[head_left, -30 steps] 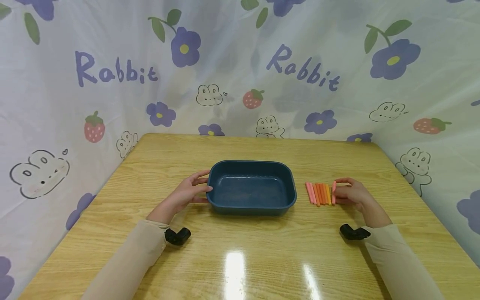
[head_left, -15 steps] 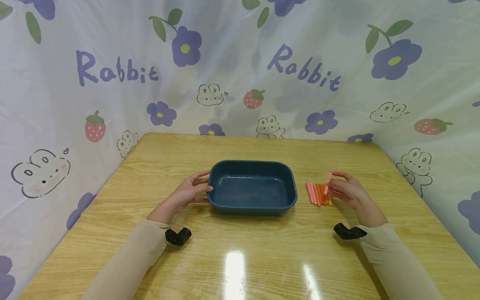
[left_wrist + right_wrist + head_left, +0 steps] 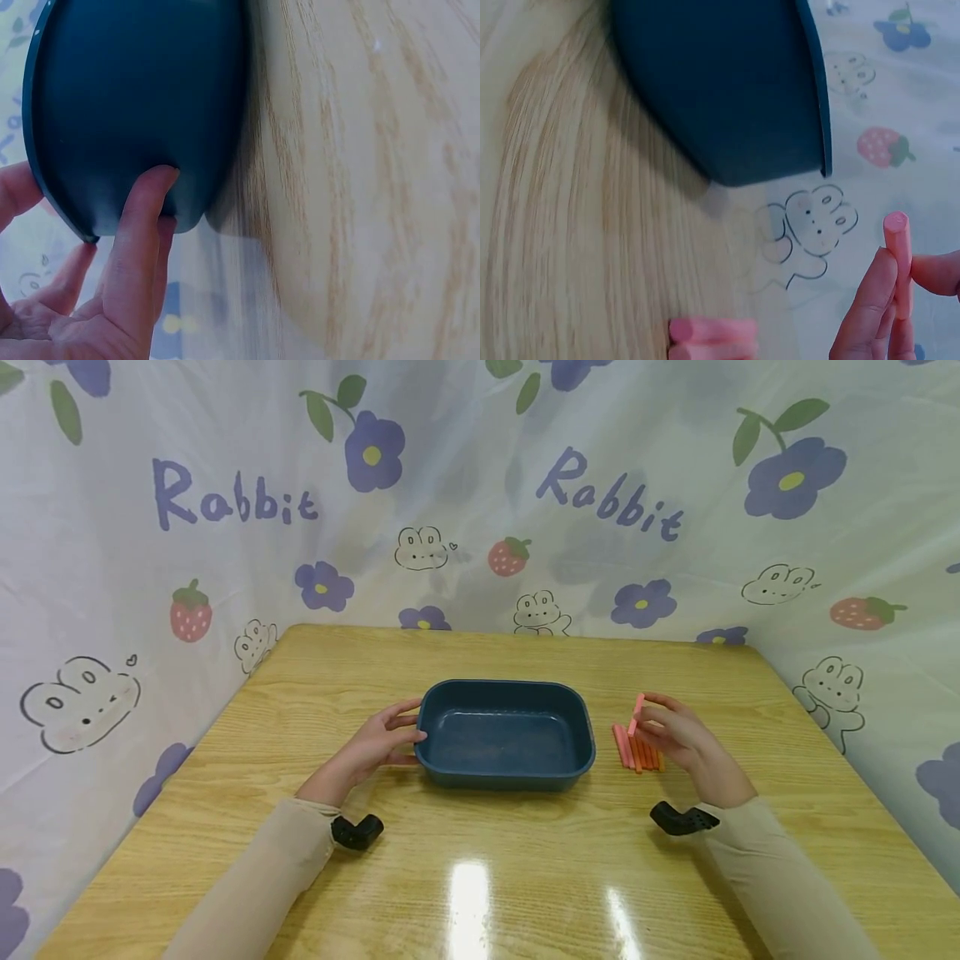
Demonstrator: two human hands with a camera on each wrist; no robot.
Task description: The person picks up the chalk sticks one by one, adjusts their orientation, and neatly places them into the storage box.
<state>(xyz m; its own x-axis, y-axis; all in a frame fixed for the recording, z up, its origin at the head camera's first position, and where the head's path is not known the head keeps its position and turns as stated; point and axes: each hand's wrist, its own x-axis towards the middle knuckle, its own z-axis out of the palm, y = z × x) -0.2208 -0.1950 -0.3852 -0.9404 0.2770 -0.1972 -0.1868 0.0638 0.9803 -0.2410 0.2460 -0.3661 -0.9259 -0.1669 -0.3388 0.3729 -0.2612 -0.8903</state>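
A dark blue rectangular basin (image 3: 502,739) stands in the middle of the table. At its left end my left hand (image 3: 371,743) holds the rim, thumb over the edge; in the left wrist view, fingers (image 3: 142,232) lie against the outer wall. My right hand (image 3: 678,735) pinches a pink chalk stick (image 3: 898,247) between thumb and fingertips, raised above the table and tilted. Below it lies a row of chalk, with pink sticks (image 3: 622,747) at the left and orange sticks (image 3: 643,758) beside them, partly hidden by the hand.
The wooden table (image 3: 480,843) extends around the basin, with glare near the front. A white cloth (image 3: 480,460) printed with flowers, rabbits and strawberries hangs behind and at both sides. A black wrist piece (image 3: 356,832) shows at the left cuff.
My right hand has lifted the pink chalk stick from the right end of the row and carried it left over the other sticks. My left hand stays on the basin.
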